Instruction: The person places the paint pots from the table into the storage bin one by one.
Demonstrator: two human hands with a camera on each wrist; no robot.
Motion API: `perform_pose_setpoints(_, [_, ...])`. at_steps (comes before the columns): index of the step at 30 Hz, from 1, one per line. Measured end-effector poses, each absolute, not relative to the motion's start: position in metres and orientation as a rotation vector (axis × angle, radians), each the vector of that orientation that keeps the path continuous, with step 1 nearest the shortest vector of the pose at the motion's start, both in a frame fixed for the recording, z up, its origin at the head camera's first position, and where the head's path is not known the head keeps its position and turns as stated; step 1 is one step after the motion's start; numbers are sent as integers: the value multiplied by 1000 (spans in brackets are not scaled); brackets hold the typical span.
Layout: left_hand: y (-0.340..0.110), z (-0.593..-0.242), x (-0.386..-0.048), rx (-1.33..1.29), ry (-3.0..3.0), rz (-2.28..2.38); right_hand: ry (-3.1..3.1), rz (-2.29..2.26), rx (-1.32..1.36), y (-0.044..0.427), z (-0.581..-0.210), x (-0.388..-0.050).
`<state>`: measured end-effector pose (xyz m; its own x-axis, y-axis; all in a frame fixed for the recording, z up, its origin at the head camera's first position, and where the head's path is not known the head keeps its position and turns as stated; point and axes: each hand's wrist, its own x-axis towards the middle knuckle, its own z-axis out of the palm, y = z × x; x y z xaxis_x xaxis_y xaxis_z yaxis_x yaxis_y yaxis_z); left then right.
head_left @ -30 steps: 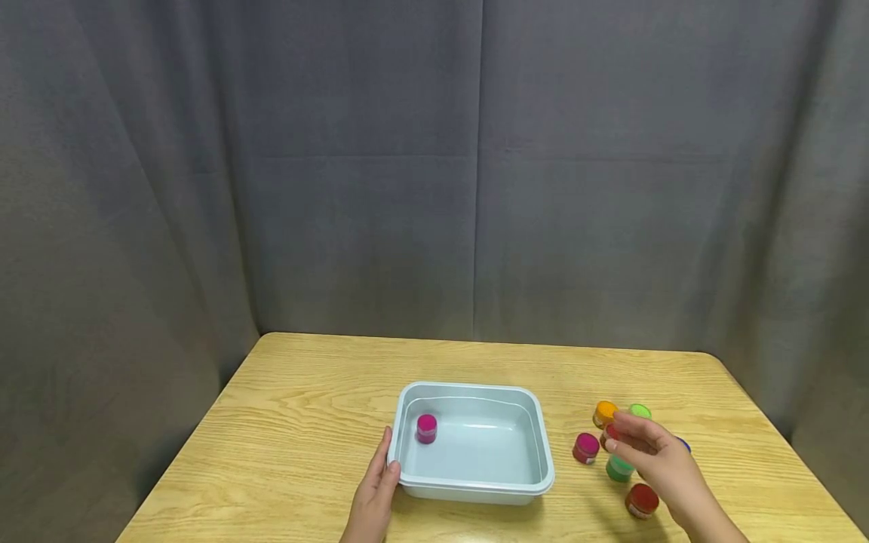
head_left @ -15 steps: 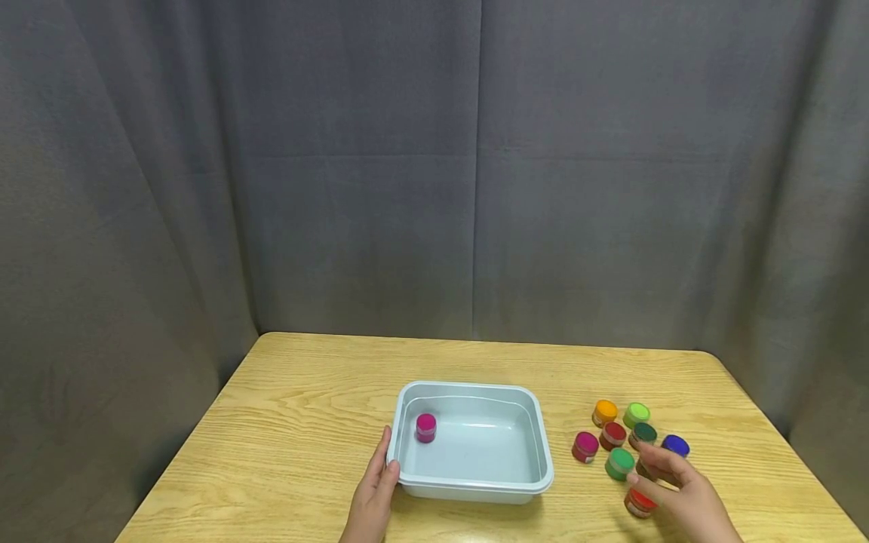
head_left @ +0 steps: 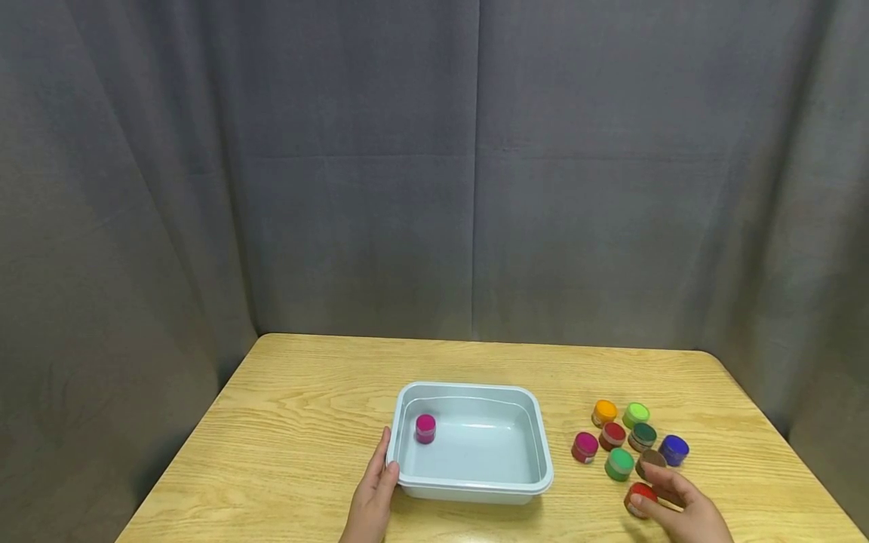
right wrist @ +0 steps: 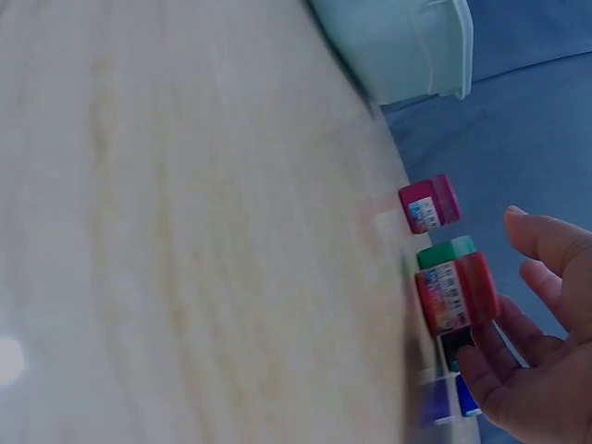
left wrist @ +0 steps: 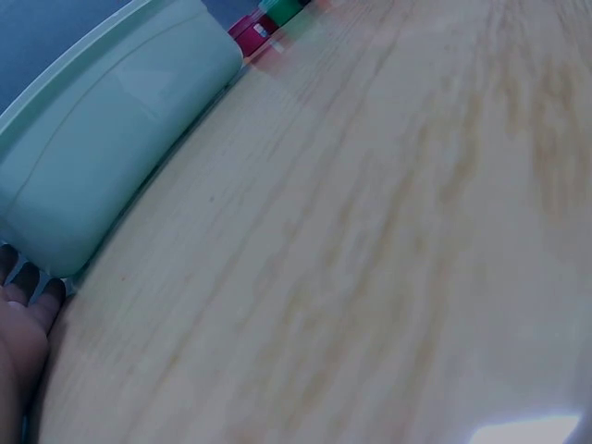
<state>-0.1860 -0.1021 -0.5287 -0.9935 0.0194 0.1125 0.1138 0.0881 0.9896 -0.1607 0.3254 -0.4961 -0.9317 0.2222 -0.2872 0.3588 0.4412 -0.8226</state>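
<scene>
A pale blue tray [head_left: 478, 492] stands on the table with a magenta jar [head_left: 425, 428] inside, near its left wall. My left hand [head_left: 370, 498] grips the tray's front left corner, thumb by the rim and fingers along the outside. In the left wrist view, the fingertips [left wrist: 32, 285] are low against the tray [left wrist: 111, 139]. My right hand [head_left: 686, 509] is at a red jar [head_left: 640, 498], thumb before it and fingers behind. The right wrist view shows the hand [right wrist: 546, 342] spread beside the red jar [right wrist: 453, 291], with the thumb tip apart from it.
Right of the tray stand a magenta jar [head_left: 585, 447], an orange jar [head_left: 604, 412], a light green jar [head_left: 636, 415], a dark red jar [head_left: 612, 436], a dark green jar [head_left: 642, 436], a green jar [head_left: 619, 464], a brown jar [head_left: 652, 461] and a blue jar [head_left: 674, 449].
My right hand has come nearer the table's front edge, from above the jar group down to the red jar, uncovering the jars behind. My left hand and the tray have stayed in place.
</scene>
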Motion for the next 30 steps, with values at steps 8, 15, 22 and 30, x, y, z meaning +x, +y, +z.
perform_pose_setpoints(8, [-102, -528, -186, -137, -2264, -2081, 2535, -1523, 559, 327, -509, -161])
perform_pose_setpoints(15, [-102, -527, -185, -137, -2276, -2062, 2560, -1503, 560, 327, -513, -161])
perform_pose_setpoints(22, [-101, -526, -185, -155, -2255, -2071, 2549, -1491, 566, 326, -513, -163])
perform_pose_setpoints(30, [-101, -528, -185, -145, -2261, -2063, 2506, -1532, 587, 329, -516, -164])
